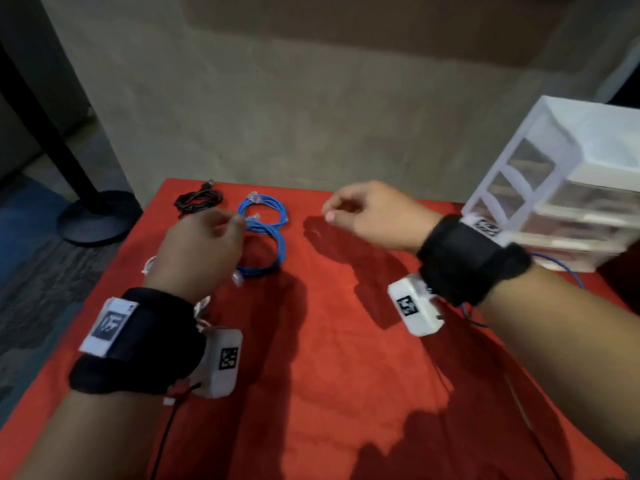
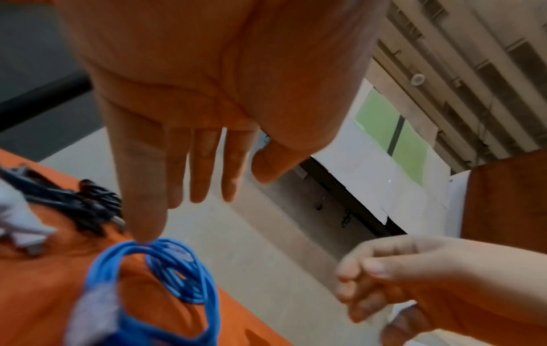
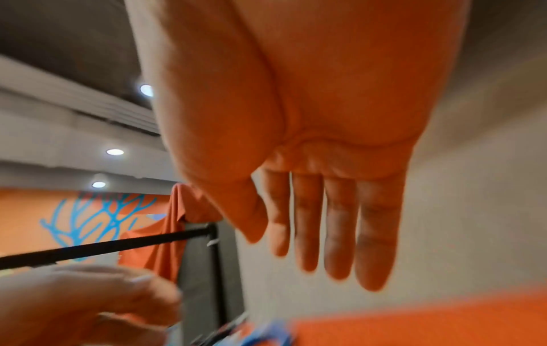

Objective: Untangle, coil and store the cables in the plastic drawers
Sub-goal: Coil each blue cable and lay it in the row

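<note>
Two blue coiled cables lie side by side on the red cloth, a far coil [image 1: 273, 209] and a near coil [image 1: 266, 258]. A black coiled cable [image 1: 198, 199] sits at the far left, and a white cable [image 1: 149, 265] peeks out under my left wrist. My left hand [image 1: 221, 230] hovers over the near blue coil [image 2: 177, 276] with straight fingers [image 2: 204, 178] and holds nothing. Its little fingertip lines up with the coil's rim; contact is unclear. My right hand [image 1: 349, 209] floats above bare cloth, empty, its fingers [image 3: 337, 234] extended. The plastic drawers [image 1: 568, 188] stand at the right.
A thin blue cable [image 1: 568, 271] trails from beside the drawers under my right forearm. The table's far edge meets a beige wall. A black floor stand base [image 1: 93, 216] sits on the floor off the left side. Red cloth [image 1: 346, 341] stretches between my arms.
</note>
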